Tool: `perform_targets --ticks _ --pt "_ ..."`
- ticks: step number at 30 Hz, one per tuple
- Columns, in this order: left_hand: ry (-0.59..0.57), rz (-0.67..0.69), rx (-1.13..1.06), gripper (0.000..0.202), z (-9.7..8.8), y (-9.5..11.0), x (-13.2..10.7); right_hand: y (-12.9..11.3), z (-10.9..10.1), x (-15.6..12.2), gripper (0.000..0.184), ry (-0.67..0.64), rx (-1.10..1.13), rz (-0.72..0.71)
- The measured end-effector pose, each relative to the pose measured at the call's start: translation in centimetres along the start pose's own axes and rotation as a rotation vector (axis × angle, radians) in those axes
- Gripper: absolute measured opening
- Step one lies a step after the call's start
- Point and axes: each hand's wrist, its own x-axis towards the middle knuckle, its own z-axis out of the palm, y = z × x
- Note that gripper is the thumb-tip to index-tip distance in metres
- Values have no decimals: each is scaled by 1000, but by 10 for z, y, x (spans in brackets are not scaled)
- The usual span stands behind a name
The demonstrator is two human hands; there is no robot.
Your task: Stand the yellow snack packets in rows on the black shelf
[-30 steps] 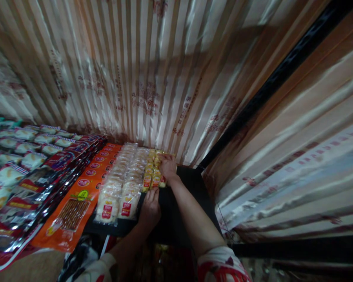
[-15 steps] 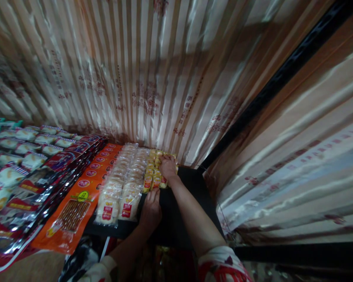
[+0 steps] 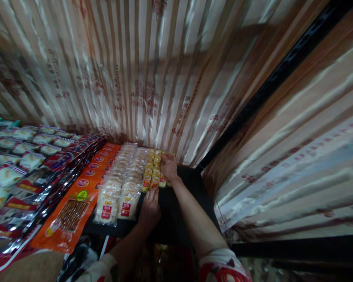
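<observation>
A striped sheet (image 3: 153,78) backs a black tabletop (image 3: 168,219) lined with rows of snacks: orange packets (image 3: 76,203) at left, white packets (image 3: 126,180) beside them, small yellow packets (image 3: 152,171) rightmost; the right hand (image 3: 169,166) rests, fingers bent, on the far yellow packets; the left hand (image 3: 150,207), fingers curled, touches the row's near end; whether either grips cannot be told.

Print on yellow pkts (image 3: 152,175) too small; red bags (image 3: 8,229) cut off left.
</observation>
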Motion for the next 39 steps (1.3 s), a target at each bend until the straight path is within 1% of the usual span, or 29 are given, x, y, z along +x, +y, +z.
perform_targets --ticks 2,4,6,7,11,13,15,18,21,27,31,33,35,37,39 --pt "-1 -3 4 53 0 0 0 2 -4 -10 44 136 81 5" --pt "-5 -1 2 53 1 -1 0 1 -8 -25 41 255 145 51" --pt "-6 8 -3 52 1 -1 -1 -2 -12 -46 37 327 195 100" --pt "-5 14 -4 52 1 -1 -1 -4 -14 -57 36 342 218 120" --pt "6 28 1 51 2 -2 -1 -15 -12 -100 33 295 275 201" --pt "7 25 9 49 2 -2 -1 -19 -9 -114 35 251 251 224" --pt "7 32 14 46 2 -3 -1 -21 -5 -124 38 200 205 240" --pt "15 53 15 44 3 -4 -1 -22 -1 -129 41 119 141 260" --pt "34 62 20 43 5 -6 -1 -21 2 -127 43 70 109 254" --pt "37 59 50 44 9 -7 -3 -19 6 -120 43 46 93 252" --pt "39 53 40 44 9 -7 -3 -20 5 -120 44 38 137 193" --pt "41 48 36 45 9 -7 -2 -20 3 -122 43 57 168 159" --pt "43 51 32 45 9 -6 -2 -19 2 -124 43 102 199 142" --pt "39 52 26 46 8 -5 -2 -16 1 -126 41 173 211 164" --pt "28 40 18 48 6 -4 -2 -10 0 -127 38 247 207 218"
